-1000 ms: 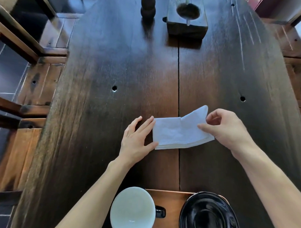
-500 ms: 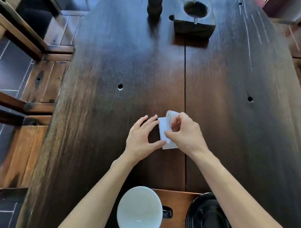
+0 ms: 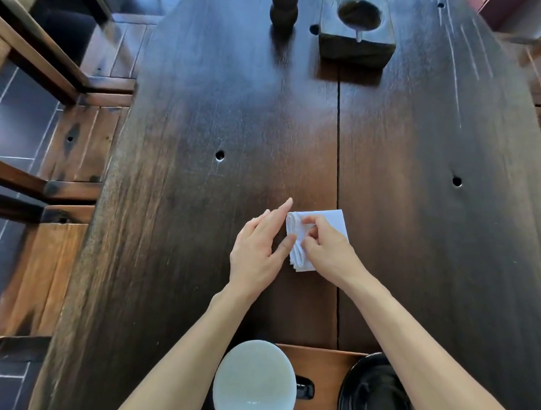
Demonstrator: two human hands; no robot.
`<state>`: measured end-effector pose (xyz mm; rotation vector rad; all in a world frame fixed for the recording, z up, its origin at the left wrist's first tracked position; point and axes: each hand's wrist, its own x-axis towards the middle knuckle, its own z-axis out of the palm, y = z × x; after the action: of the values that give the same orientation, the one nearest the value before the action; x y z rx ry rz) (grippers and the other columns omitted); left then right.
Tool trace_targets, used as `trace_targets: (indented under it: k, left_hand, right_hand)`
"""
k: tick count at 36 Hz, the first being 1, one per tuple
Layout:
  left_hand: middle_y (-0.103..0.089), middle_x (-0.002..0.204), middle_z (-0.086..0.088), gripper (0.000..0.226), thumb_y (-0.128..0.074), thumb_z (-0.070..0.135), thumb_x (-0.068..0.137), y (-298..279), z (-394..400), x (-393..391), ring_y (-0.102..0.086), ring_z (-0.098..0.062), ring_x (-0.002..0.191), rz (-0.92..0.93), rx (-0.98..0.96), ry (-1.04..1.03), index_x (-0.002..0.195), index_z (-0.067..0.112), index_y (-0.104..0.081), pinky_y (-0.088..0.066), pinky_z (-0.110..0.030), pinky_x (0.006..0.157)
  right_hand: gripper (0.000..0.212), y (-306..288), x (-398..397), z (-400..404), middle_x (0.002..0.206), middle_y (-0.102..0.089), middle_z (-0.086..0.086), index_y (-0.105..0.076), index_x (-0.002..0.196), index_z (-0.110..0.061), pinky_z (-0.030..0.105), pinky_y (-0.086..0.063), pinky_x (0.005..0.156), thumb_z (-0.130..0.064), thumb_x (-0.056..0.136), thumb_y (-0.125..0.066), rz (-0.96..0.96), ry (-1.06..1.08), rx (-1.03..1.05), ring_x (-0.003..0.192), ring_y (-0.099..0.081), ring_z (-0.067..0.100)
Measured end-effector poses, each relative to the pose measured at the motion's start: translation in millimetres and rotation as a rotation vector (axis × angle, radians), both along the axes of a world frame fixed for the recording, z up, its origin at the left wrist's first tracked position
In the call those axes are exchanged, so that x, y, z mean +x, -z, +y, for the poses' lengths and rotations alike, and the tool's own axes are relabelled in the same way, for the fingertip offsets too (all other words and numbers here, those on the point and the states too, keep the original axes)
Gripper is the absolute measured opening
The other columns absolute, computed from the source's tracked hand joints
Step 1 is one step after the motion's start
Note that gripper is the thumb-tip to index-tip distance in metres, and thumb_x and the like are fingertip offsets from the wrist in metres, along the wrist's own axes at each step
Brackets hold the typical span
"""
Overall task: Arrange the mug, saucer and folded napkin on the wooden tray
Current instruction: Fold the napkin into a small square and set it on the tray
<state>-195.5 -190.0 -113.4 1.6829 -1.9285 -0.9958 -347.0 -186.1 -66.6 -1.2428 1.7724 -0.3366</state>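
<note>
Folded white paper napkin (image 3: 319,237) lying on dark plank desk (image 3: 202,207) near centre, well apart from tray. Right hand (image 3: 329,252) over napkin, curled fingers and thumb pinching its layered edge at 9 o'clock; left hand (image 3: 258,251) at 9 o'clock of napkin, fingers straight, thumb tip touching that edge, nothing held. At 6 o'clock, white-lined black-handled mug (image 3: 254,380) and glossy black saucer (image 3: 370,388) on brown wooden tray (image 3: 324,365).

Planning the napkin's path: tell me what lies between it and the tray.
In the head view, only bare dark table separates the napkin from the tray.
</note>
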Motion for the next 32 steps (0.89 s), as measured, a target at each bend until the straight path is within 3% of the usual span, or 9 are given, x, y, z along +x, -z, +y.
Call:
trace_targets:
  k: [3,5,9,13,16,20,23,28,32]
  left_hand:
    - [-0.036,0.157,0.021,0.053,-0.029,0.069,0.093,0.2,3.6,-1.9,-0.030,-0.009,0.146,-0.112,-0.060,0.056,0.144,0.056,-0.036,-0.035,-0.041,0.116]
    - [-0.031,0.159,0.019,0.058,-0.023,0.073,0.090,0.3,4.4,-3.1,-0.027,-0.013,0.148,-0.159,-0.058,0.075,0.143,0.056,-0.037,-0.036,-0.044,0.116]
    - [-0.027,0.162,0.017,0.063,-0.039,0.067,0.089,-0.3,3.2,-3.1,-0.022,-0.013,0.150,-0.195,-0.049,0.107,0.149,0.048,-0.036,-0.032,-0.046,0.119]
    - [-0.023,0.164,0.014,0.066,-0.050,0.061,0.092,7.9,2.6,1.4,-0.018,-0.013,0.152,-0.282,-0.096,0.167,0.153,0.041,-0.032,-0.025,-0.044,0.121]
    - [-0.021,0.165,0.011,0.067,-0.037,0.065,0.092,11.1,2.4,2.3,-0.016,-0.016,0.152,-0.353,-0.113,0.200,0.154,0.039,-0.029,-0.020,-0.042,0.120]
    - [-0.018,0.166,0.008,0.069,-0.028,0.065,0.093,10.7,2.8,1.5,-0.013,-0.019,0.153,-0.427,-0.122,0.237,0.156,0.037,-0.025,-0.012,-0.038,0.116]
    - [-0.010,0.166,0.010,0.069,-0.032,0.063,0.094,8.1,1.3,-0.4,-0.007,-0.018,0.155,-0.467,-0.105,0.246,0.156,0.037,-0.018,-0.006,-0.037,0.116]
    - [0.000,0.165,0.017,0.070,-0.046,0.058,0.095,1.0,-2.3,-3.2,0.012,-0.008,0.150,-0.410,-0.036,0.241,0.155,0.043,-0.014,0.002,-0.034,0.117]
    - [-0.024,0.163,0.014,0.068,-0.067,0.046,0.089,-13.5,-5.1,-6.7,-0.012,-0.012,0.154,-0.271,0.026,0.153,0.150,0.043,-0.036,-0.021,-0.046,0.121]
  right_hand:
    - [0.040,-0.7,-13.2,-1.6,0.102,-0.063,-0.007,-0.060,0.131,-0.017,0.011,-0.043,0.072,-0.003,0.099,-0.042,-0.105,0.030,-0.072,0.091,-0.060,0.004]
    - [0.040,-1.0,-24.5,1.6,0.106,-0.063,-0.006,-0.067,0.122,-0.016,0.006,-0.043,0.077,0.004,0.094,-0.045,-0.014,0.048,-0.287,0.094,-0.060,0.003]
    - [0.042,12.1,-47.7,10.0,0.133,-0.060,-0.003,-0.065,0.129,-0.017,0.026,-0.041,0.106,0.002,0.093,-0.054,0.269,-0.100,-0.522,0.124,-0.050,0.013]
    - [0.052,28.5,-62.4,20.2,0.160,-0.038,-0.001,-0.041,0.152,-0.015,0.051,-0.034,0.117,-0.026,0.102,-0.033,0.498,-0.442,-0.425,0.145,-0.033,0.026]
    - [0.059,38.1,-69.2,28.9,0.169,-0.012,-0.006,-0.012,0.161,-0.021,0.065,-0.016,0.120,-0.038,0.105,-0.016,0.609,-0.544,-0.254,0.153,-0.015,0.027]
    - [0.061,46.2,-72.3,32.5,0.164,0.025,-0.020,0.020,0.157,-0.031,0.064,0.011,0.119,-0.048,0.104,-0.003,0.631,-0.540,-0.181,0.154,0.020,0.018]
    - [0.062,44.3,-72.7,29.0,0.161,0.032,-0.021,0.026,0.155,-0.030,0.064,0.015,0.119,-0.052,0.100,0.007,0.628,-0.552,-0.170,0.151,0.030,0.017]
    - [0.065,40.5,-76.7,23.1,0.161,0.032,-0.021,0.023,0.155,-0.031,0.063,0.015,0.119,-0.056,0.096,0.014,0.605,-0.594,-0.169,0.150,0.030,0.017]
    - [0.057,36.4,-82.9,21.6,0.168,-0.008,-0.015,-0.024,0.158,-0.035,0.058,0.007,0.122,-0.051,0.103,-0.029,0.380,-0.396,-0.297,0.155,-0.005,0.014]
